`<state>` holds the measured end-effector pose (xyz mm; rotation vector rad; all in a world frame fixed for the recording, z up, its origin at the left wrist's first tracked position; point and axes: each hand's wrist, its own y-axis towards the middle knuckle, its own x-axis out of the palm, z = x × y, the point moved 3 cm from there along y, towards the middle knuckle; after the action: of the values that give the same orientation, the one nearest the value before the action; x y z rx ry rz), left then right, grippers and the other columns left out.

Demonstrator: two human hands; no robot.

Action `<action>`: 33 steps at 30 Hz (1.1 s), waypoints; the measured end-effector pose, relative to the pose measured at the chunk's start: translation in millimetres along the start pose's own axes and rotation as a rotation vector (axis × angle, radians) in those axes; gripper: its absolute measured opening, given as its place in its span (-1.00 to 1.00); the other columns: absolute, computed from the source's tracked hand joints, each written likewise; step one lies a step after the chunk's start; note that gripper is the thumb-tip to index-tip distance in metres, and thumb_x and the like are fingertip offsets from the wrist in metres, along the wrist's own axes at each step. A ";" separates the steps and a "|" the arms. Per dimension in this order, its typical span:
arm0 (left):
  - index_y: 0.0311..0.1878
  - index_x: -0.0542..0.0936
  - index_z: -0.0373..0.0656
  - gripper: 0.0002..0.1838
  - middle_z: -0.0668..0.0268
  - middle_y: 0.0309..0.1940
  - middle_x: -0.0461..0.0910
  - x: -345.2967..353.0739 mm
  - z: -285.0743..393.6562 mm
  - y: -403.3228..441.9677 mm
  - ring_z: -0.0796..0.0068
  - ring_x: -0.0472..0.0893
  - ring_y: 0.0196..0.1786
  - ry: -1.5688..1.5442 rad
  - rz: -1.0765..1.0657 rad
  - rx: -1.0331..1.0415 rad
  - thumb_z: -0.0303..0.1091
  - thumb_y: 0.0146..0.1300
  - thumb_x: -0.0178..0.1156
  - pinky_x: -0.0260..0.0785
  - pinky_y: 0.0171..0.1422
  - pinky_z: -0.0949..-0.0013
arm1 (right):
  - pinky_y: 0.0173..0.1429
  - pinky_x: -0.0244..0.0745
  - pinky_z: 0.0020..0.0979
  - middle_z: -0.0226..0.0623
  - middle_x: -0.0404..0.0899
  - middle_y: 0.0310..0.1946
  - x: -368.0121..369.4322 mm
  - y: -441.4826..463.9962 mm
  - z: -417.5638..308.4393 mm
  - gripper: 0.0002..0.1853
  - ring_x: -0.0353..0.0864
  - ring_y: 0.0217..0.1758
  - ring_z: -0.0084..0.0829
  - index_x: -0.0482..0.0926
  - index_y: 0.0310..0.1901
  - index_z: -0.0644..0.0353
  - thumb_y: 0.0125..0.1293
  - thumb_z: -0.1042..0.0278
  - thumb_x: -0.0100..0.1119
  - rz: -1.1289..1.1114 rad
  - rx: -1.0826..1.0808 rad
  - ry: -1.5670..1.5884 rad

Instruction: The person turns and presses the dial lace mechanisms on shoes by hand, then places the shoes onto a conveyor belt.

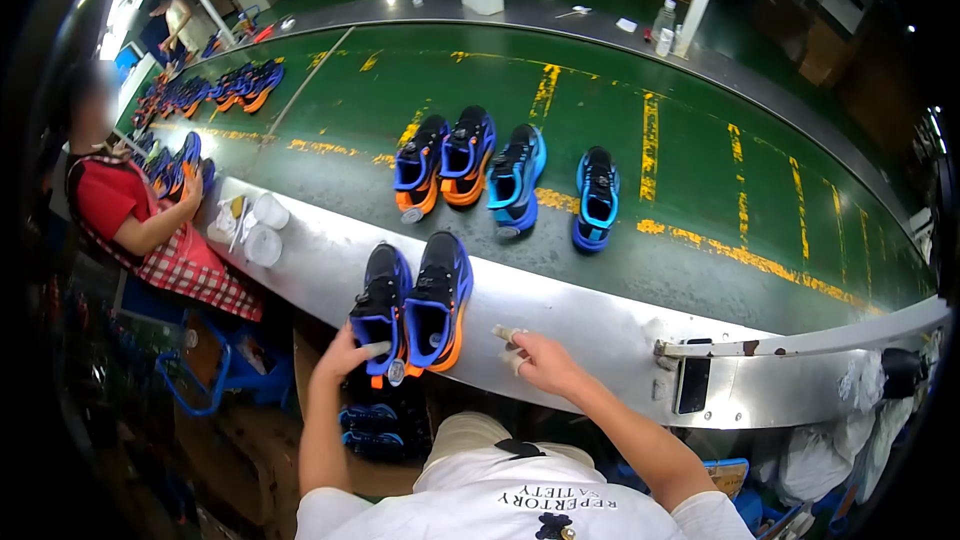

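Observation:
Two black-and-purple shoes with orange soles stand side by side at the metal ledge: a left shoe (378,300) and a right shoe (437,300). My left hand (347,354) grips the heel of the left shoe, its taped finger at the opening. To the right of the pair, my right hand (540,360) hovers over the ledge with nothing in it, its taped fingers apart. Beyond, on the green belt, are an orange-soled purple pair (443,155), a blue-and-black shoe (516,178) and another blue-and-black shoe (598,198).
White cups (264,245) stand on the metal ledge (560,325) at left. A phone (693,384) lies by a white metal bar (810,340) at right. A co-worker in a red checked apron (205,265) handles a shoe at left. More shoes (250,85) are beyond.

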<state>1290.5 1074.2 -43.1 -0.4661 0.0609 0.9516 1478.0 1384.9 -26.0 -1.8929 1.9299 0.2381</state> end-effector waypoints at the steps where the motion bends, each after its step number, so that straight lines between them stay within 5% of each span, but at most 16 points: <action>1: 0.40 0.17 -0.32 -0.10 0.01 0.16 0.45 7.9 -34.9 8.5 0.21 0.47 0.21 -0.051 0.031 0.001 -0.40 -0.06 0.33 0.25 0.32 0.28 | -0.13 0.44 -0.19 -0.05 0.49 -0.23 6.6 3.2 0.3 -0.70 0.53 -0.25 -0.13 0.46 -0.06 0.27 0.29 0.24 0.15 -0.008 -0.011 0.024; 2: 0.42 0.15 -0.26 -0.14 -0.01 0.10 0.51 8.8 -67.2 15.6 0.16 0.55 0.08 0.258 0.237 -0.105 -0.51 -0.06 0.17 0.33 0.25 0.28 | -0.13 0.44 -0.18 -0.05 0.48 -0.21 11.8 6.8 1.0 -0.68 0.54 -0.24 -0.13 0.45 -0.05 0.27 0.28 0.23 0.17 -0.013 -0.023 0.046; 3: 0.41 0.20 -0.19 -0.20 0.12 0.07 0.53 24.1 -29.8 4.5 0.27 0.53 0.07 0.250 0.216 -0.181 -0.60 -0.01 0.07 0.36 0.20 0.33 | -0.12 0.44 -0.18 -0.05 0.48 -0.19 13.9 9.9 1.7 -0.66 0.54 -0.23 -0.14 0.44 -0.04 0.28 0.28 0.23 0.18 -0.013 -0.036 0.064; 5: 0.47 0.10 -0.18 -0.09 -0.02 0.11 0.51 64.8 20.1 -11.6 0.08 0.57 0.09 0.241 0.183 -0.047 -0.57 -0.08 0.10 0.33 0.25 0.28 | -0.11 0.47 -0.21 -0.06 0.46 -0.14 15.3 1.2 8.3 -0.62 0.55 -0.22 -0.15 0.43 0.01 0.28 0.26 0.23 0.21 0.081 -0.003 0.034; 9: 0.48 0.08 -0.14 -0.07 -0.07 0.26 0.37 151.7 21.7 -13.5 0.08 0.41 0.31 0.170 -0.035 -0.052 -0.58 -0.08 0.09 0.21 0.38 0.28 | -0.10 0.53 -0.29 -0.10 0.45 -0.09 0.3 -43.5 26.7 -0.53 0.58 -0.21 -0.21 0.39 0.09 0.27 0.23 0.23 0.26 0.286 0.066 0.107; 12: 0.48 0.07 -0.11 -0.10 -0.10 0.22 0.39 199.3 41.1 -6.4 -0.06 0.41 0.25 0.333 -0.145 0.242 -0.53 -0.02 0.11 0.24 0.35 0.12 | -0.14 0.56 -0.32 -0.15 0.48 -0.10 -14.4 -99.9 42.2 -0.50 0.61 -0.26 -0.30 0.39 0.12 0.27 0.21 0.26 0.29 0.306 0.183 0.080; 16: 0.46 0.09 -0.13 -0.17 -0.11 0.15 0.44 237.5 46.2 3.9 -0.14 0.42 0.21 0.380 -0.269 0.141 -0.48 0.05 0.12 0.27 0.31 0.10 | -0.14 0.54 -0.43 -0.18 0.58 -0.15 -51.2 -143.9 53.4 -0.35 0.60 -0.23 -0.45 0.31 0.32 0.14 0.19 0.33 0.32 0.259 0.308 -0.134; 20: 0.44 0.11 -0.16 -0.18 -0.14 0.11 0.44 240.6 51.4 -5.2 -0.19 0.44 0.14 0.469 -0.278 0.007 -0.46 0.08 0.19 0.29 0.28 0.09 | 0.11 0.46 -0.32 -0.11 0.50 0.05 -97.6 -139.5 35.3 -0.28 0.54 0.00 -0.29 0.35 0.32 0.07 0.08 0.32 0.40 0.565 0.215 -0.181; 24: 0.38 0.26 -0.11 -0.19 0.06 0.23 0.37 247.5 108.2 -32.4 -0.06 0.42 0.15 0.614 0.130 0.680 -0.59 -0.04 0.23 0.34 0.24 0.10 | 0.34 0.26 -0.19 -0.05 0.36 0.22 -103.0 -108.5 -2.3 -0.24 0.34 0.25 -0.09 0.39 0.30 0.03 -0.02 0.36 0.44 0.643 -0.014 -0.363; 25: 0.35 0.30 -0.11 -0.21 0.08 0.23 0.38 248.6 122.5 -29.7 -0.04 0.43 0.13 0.656 0.041 0.753 -0.61 -0.06 0.22 0.35 0.22 0.12 | 0.38 0.20 -0.17 -0.05 0.33 0.26 -100.8 -99.1 1.4 -0.23 0.28 0.30 -0.04 0.39 0.29 0.02 -0.04 0.37 0.45 0.625 -0.026 -0.356; 30: 0.12 0.48 -0.10 -0.39 0.16 -0.02 0.50 261.9 124.9 -5.2 0.07 0.52 -0.05 0.668 -0.241 0.896 -0.66 -0.12 0.19 0.43 0.05 0.17 | -0.08 0.53 -0.22 -0.16 0.57 -0.09 -99.7 -76.2 42.7 -0.62 0.59 -0.13 -0.03 0.54 -0.03 0.19 0.05 0.53 0.25 0.629 -0.073 -0.421; 33: 0.05 0.50 -0.11 -0.46 0.17 -0.19 0.50 266.6 125.6 -6.3 0.06 0.53 -0.11 0.700 -0.261 0.826 -0.61 -0.12 0.22 0.44 -0.03 0.13 | -0.06 0.52 -0.20 -0.16 0.57 -0.15 -96.3 -80.5 54.9 -0.63 0.59 -0.14 -0.03 0.56 -0.05 0.17 0.04 0.48 0.26 0.687 -0.086 -0.368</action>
<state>1432.8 1327.8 5.0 -0.0107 0.9662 0.4047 1565.1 1490.6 -21.7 -1.0569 2.2404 0.8162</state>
